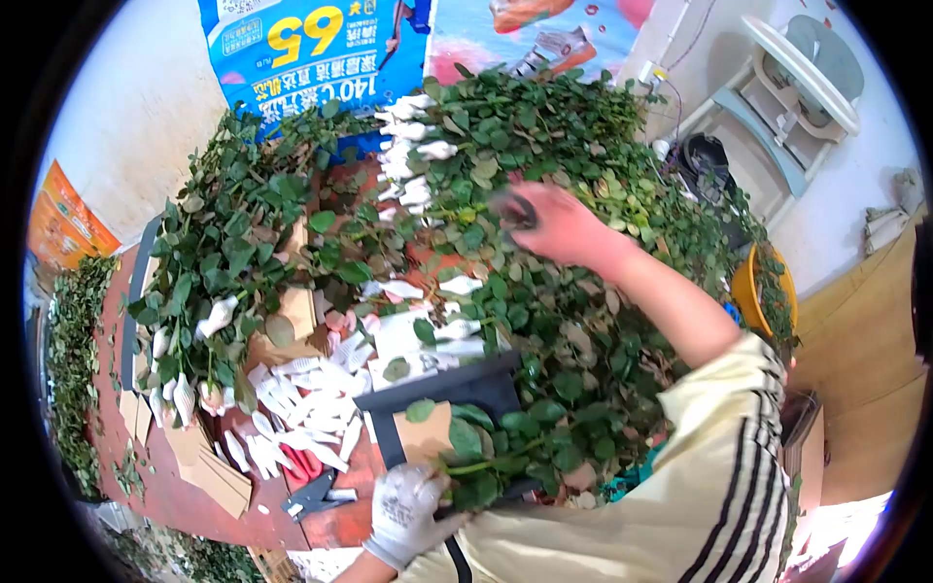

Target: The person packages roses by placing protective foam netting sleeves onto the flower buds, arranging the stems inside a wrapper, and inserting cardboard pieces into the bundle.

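My left hand [408, 510], in a white glove, is closed round the end of a leafy rose stem [501, 459] at the front. That stem lies over a black box-like stand [437, 382] with a piece of cardboard [424, 433] in it; the glove hides the stem's tip. My right hand [559, 223] looks pink and reaches out over the heap of leafy stems [544, 126]. Its fingers are smeared by motion, with something dark at them. Close to those fingers is a green stem [459, 207]. White net-sleeved rose heads [403, 160] are lined up left of it.
Loose white sleeves [306, 398] are piled on the red table [262, 520], near red-handled scissors [303, 466] and a black tool [316, 500]. Cardboard pieces [209, 471] lie at the left. More leafy roses [243, 204] are stacked behind. A yellow basin [773, 289] and high chair [802, 92] stand right.
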`<act>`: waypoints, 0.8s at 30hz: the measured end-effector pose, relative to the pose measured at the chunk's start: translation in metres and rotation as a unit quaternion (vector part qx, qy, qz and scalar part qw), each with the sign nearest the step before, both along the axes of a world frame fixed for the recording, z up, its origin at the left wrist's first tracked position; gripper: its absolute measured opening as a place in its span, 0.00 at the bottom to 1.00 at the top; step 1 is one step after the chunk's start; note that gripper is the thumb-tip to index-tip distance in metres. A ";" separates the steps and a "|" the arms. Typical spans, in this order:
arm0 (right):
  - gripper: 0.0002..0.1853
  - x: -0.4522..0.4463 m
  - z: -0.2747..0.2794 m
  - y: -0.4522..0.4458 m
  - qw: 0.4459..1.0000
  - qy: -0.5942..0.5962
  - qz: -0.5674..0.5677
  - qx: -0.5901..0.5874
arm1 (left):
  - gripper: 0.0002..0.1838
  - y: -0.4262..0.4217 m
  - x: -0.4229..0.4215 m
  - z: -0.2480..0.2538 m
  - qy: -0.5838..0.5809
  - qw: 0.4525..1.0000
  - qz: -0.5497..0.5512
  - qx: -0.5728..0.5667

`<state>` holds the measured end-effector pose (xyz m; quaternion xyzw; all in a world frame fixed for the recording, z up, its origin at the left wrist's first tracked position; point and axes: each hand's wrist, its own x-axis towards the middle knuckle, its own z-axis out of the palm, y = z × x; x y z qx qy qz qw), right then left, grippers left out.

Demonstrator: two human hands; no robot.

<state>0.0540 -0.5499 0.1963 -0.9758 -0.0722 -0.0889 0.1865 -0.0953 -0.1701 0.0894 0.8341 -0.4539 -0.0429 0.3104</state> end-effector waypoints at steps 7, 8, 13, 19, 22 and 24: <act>0.30 0.235 -0.083 -0.034 0.928 -0.035 -0.173 -0.328 | 0.27 0.003 0.004 0.002 0.035 0.998 0.005 -0.048; 0.32 0.247 -0.090 -0.036 0.919 -0.006 -0.192 -0.343 | 0.24 0.003 0.006 0.002 0.025 0.998 0.019 -0.051; 0.25 0.280 -0.108 -0.042 0.898 -0.019 -0.174 -0.404 | 0.12 -0.005 0.008 0.002 0.065 0.998 0.022 0.006; 0.13 0.282 -0.095 -0.052 0.915 0.003 -0.176 -0.363 | 0.09 -0.009 0.020 0.001 0.106 0.992 0.055 -0.049; 0.12 0.265 -0.076 -0.074 0.910 -0.152 -0.246 -0.296 | 0.09 -0.012 0.024 0.013 0.109 0.992 0.044 -0.039; 0.15 0.250 -0.059 -0.105 0.895 -0.278 -0.295 -0.186 | 0.12 -0.006 0.021 0.003 0.076 0.996 0.017 -0.050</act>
